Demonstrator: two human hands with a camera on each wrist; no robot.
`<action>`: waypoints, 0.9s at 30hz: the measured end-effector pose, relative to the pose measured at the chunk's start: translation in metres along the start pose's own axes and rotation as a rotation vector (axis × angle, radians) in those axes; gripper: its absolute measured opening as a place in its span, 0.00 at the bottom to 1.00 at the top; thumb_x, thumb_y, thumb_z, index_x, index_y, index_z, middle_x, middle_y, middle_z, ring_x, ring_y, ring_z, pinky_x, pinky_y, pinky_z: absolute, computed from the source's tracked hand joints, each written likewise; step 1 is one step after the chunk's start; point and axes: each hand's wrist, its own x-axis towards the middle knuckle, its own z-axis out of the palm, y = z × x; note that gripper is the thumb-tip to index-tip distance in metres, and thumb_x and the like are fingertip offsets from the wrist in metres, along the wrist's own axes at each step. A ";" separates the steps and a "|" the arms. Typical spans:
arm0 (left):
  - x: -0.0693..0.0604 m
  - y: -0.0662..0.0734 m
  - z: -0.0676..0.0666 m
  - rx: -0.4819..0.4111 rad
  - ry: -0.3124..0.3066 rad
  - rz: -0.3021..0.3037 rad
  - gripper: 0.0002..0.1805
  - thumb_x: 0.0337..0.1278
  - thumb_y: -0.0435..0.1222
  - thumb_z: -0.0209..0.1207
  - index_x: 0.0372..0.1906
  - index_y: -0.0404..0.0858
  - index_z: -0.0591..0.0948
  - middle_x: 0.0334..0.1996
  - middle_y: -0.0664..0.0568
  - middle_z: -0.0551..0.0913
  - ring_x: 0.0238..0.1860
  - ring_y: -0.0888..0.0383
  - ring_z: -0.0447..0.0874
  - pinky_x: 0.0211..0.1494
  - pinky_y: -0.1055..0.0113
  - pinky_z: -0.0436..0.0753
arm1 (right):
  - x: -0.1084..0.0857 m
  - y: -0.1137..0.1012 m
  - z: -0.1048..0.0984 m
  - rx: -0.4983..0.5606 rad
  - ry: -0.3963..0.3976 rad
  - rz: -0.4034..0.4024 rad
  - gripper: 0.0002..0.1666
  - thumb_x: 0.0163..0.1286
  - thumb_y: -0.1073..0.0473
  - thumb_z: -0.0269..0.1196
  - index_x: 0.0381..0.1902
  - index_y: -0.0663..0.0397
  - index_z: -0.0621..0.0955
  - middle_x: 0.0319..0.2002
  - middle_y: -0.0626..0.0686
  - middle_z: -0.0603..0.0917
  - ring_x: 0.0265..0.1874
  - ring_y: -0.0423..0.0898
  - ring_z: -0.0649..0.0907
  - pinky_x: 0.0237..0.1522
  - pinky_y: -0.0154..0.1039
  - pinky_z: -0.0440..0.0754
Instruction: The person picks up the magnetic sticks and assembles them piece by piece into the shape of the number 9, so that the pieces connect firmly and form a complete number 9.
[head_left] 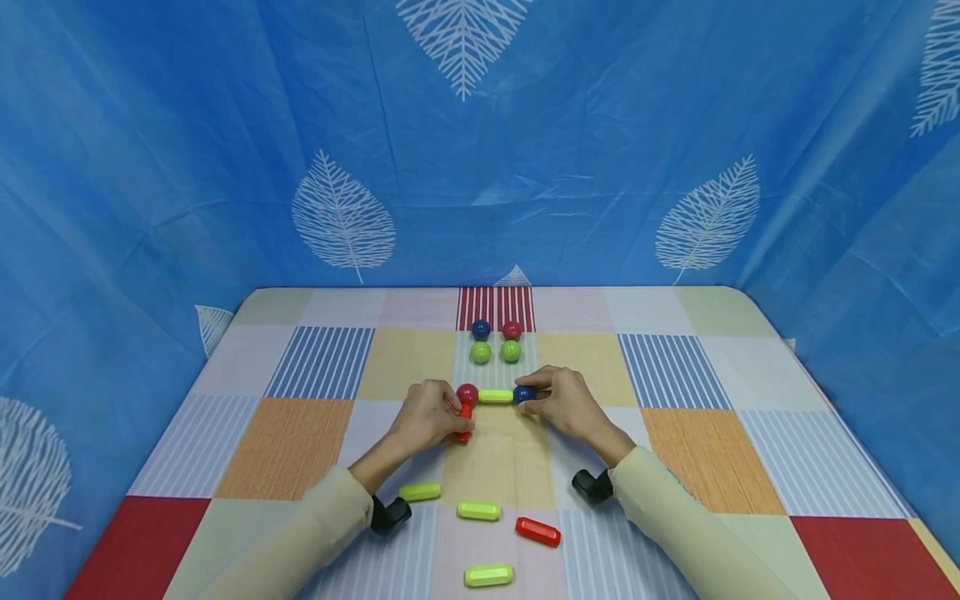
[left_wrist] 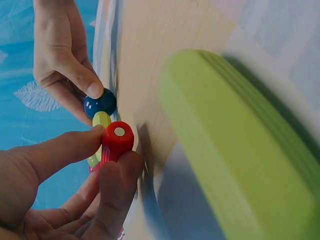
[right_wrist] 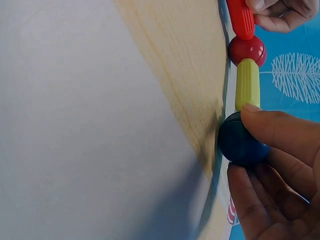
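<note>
The left hand (head_left: 431, 414) pinches a red rod (head_left: 466, 412) between thumb and fingers, and the right hand (head_left: 564, 403) grips a blue ball (head_left: 522, 394) the same way. Between them, over the middle of the patchwork-covered desk (head_left: 720, 454), a red ball (head_left: 467, 394) touches the far end of the red rod, and a lime rod (head_left: 496, 397) spans from that ball to the blue one, roughly parallel to the far edge. The red rod points from its ball toward the near edge, its free end showing a pale round spot. Closer to the far edge, midway between the side edges, four loose balls sit in a tight cluster: a navy ball (head_left: 481, 330) and a crimson ball (head_left: 512, 330) behind two green balls (head_left: 481, 352). Toward the near edge lie three loose lime rods (head_left: 478, 511) and a loose red rod (head_left: 537, 532), the latter slightly right of centre. A blue curtain (head_left: 570, 167) with white leaf prints hangs behind the far edge.
</note>
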 end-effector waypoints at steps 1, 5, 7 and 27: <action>0.000 0.000 0.001 -0.009 -0.004 -0.012 0.14 0.38 0.29 0.76 0.26 0.31 0.80 0.17 0.52 0.79 0.16 0.60 0.77 0.17 0.68 0.77 | 0.000 0.000 0.000 -0.002 -0.001 0.000 0.21 0.55 0.68 0.74 0.49 0.61 0.86 0.44 0.52 0.85 0.43 0.47 0.85 0.44 0.37 0.84; -0.001 0.001 0.003 -0.037 -0.024 -0.050 0.15 0.40 0.29 0.76 0.29 0.30 0.78 0.18 0.50 0.79 0.13 0.59 0.75 0.16 0.67 0.78 | 0.000 -0.001 0.000 -0.002 -0.007 0.004 0.21 0.55 0.67 0.74 0.49 0.61 0.86 0.44 0.53 0.85 0.43 0.47 0.86 0.44 0.37 0.84; -0.002 0.002 0.003 -0.038 -0.028 -0.057 0.15 0.41 0.29 0.75 0.29 0.30 0.78 0.18 0.49 0.79 0.13 0.60 0.74 0.16 0.68 0.78 | 0.000 -0.002 0.000 -0.005 -0.007 0.006 0.21 0.55 0.67 0.75 0.49 0.61 0.86 0.44 0.53 0.85 0.43 0.47 0.86 0.44 0.37 0.84; 0.010 0.000 -0.013 0.007 0.045 0.157 0.08 0.54 0.29 0.68 0.38 0.29 0.83 0.32 0.46 0.84 0.31 0.52 0.82 0.31 0.62 0.82 | 0.001 0.001 0.000 -0.002 -0.007 0.010 0.21 0.55 0.68 0.74 0.49 0.60 0.86 0.44 0.52 0.85 0.43 0.46 0.85 0.44 0.38 0.84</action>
